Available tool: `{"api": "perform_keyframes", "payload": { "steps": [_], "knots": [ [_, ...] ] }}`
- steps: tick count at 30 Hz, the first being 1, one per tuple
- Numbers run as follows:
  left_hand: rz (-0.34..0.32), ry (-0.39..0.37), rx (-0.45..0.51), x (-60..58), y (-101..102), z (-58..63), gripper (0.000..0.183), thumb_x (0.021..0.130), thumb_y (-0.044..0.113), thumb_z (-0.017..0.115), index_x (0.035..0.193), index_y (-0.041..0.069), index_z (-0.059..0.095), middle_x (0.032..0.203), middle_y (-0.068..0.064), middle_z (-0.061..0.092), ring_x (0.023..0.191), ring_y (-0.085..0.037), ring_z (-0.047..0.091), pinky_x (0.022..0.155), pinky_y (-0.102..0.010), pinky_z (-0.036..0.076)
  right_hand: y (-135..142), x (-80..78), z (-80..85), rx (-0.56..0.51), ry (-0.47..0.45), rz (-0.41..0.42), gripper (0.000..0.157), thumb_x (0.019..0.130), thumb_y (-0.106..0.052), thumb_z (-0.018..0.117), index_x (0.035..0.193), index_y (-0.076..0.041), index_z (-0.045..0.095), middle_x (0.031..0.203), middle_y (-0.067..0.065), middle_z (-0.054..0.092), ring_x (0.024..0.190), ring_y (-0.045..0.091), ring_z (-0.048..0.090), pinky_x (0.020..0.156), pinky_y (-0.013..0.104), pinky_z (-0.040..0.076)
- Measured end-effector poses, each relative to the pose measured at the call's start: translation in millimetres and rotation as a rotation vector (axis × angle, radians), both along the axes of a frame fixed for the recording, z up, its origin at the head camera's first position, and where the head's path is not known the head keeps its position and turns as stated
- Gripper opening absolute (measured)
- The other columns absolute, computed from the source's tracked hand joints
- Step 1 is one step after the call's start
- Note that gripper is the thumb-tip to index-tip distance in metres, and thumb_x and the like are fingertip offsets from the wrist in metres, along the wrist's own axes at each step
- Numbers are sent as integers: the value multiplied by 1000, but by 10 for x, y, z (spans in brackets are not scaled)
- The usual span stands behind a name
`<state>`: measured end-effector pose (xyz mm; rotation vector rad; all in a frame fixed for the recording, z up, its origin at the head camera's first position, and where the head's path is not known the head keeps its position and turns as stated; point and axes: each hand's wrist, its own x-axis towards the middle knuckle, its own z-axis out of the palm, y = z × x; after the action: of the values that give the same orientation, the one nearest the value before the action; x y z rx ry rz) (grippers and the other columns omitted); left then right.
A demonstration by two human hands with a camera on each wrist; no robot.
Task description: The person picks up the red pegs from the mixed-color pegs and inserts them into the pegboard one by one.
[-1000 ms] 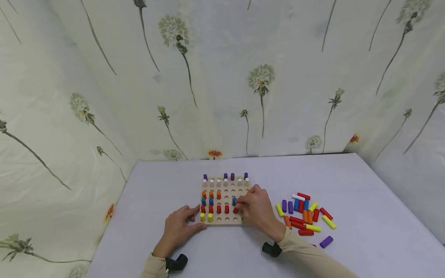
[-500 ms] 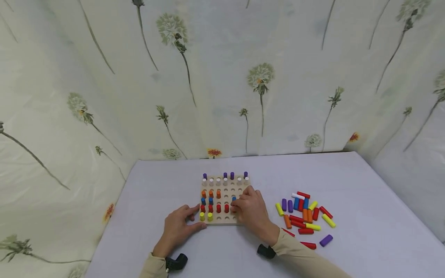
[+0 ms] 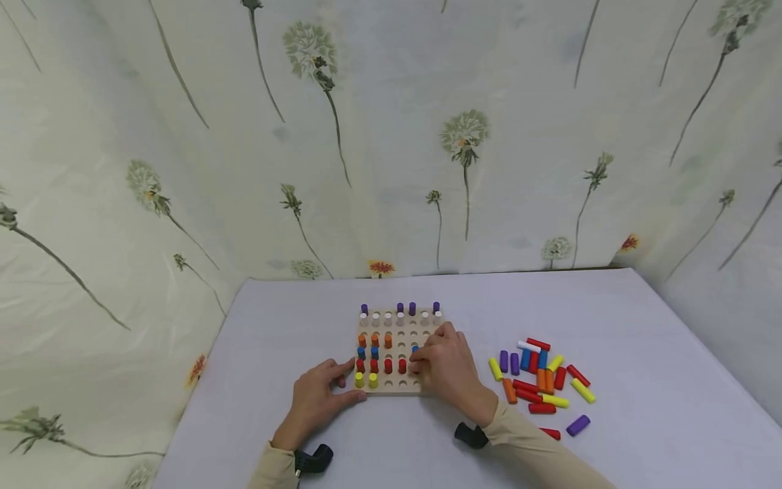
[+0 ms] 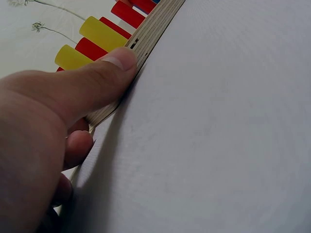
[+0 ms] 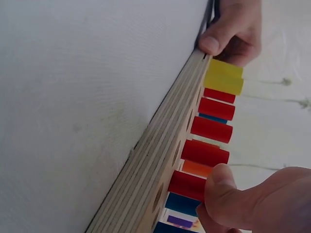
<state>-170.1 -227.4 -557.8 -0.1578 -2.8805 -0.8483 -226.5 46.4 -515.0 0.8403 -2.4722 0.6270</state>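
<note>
A wooden pegboard (image 3: 394,392) lies on the table, with coloured pegs standing in rows of holes. My left hand (image 3: 318,394) grips its near left corner, thumb against the front edge, beside two yellow pegs (image 3: 366,380). Over the board's right part, my right hand (image 3: 452,363) pinches a red peg (image 5: 187,185) between thumb and finger. This peg stands upright at a hole in line with the other red pegs (image 3: 387,367). Right behind those fingertips is a blue peg (image 3: 415,350). The right hand hides part of the board's right side in the head view.
Loose pegs in several colours lie in a pile right of the board, among them an orange peg (image 3: 510,391) and a yellow peg (image 3: 583,390). A purple peg (image 3: 578,426) lies nearer the front. Behind the table (image 3: 293,305) hangs a flower-patterned cloth (image 3: 366,204).
The right hand dipped toward the board and came up slightly, keeping the red peg between its fingers. That peg leaned a second ago and is upright now. The left hand stays at the corner.
</note>
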Motion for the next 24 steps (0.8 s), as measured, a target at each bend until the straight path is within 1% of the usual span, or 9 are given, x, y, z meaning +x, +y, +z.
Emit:
{"api": "perform_keyframes", "payload": {
  "steps": [4,9,15,18,21,24],
  "knots": [
    [1,5,-15,3,13,11,69,78,57,90,136,24,74,78,17,48,66,-3,38,62,-22,28,12,6,22,19,-47,-8,11,76,-13,96,78,-19,86,71,-6,65,85,20,46,72,34,32],
    [3,7,-20,14,22,21,68,78,55,90,136,23,74,78,16,48,67,-3,38,62,-22,27,20,18,36,44,-53,3,9,78,-19,96,81,-18,87,74,-4,63,86,22,47,72,35,32],
    [3,0,-16,21,33,15,69,78,55,91,137,23,74,78,15,49,67,-3,38,62,-22,27,94,14,71,50,-122,11,12,80,-22,95,90,-21,89,83,-4,65,92,25,48,76,38,35],
    [3,6,-13,24,37,13,69,78,54,91,137,22,74,79,15,49,67,-4,38,62,-22,28,180,-12,89,20,-127,16,14,81,-21,94,94,-22,88,87,-3,67,95,26,49,80,41,35],
    [1,10,-7,29,34,18,69,78,54,91,136,22,74,79,15,49,67,-4,38,62,-22,27,335,-59,118,-25,-131,14,15,83,-19,92,98,-20,88,89,-1,68,98,26,49,82,45,34],
    [-2,11,-7,22,22,15,68,78,53,91,136,22,74,79,15,50,68,-4,39,63,-22,28,562,-145,153,-45,-140,-27,17,86,-19,90,102,-18,87,90,1,70,100,26,49,84,46,33]
  ]
}}
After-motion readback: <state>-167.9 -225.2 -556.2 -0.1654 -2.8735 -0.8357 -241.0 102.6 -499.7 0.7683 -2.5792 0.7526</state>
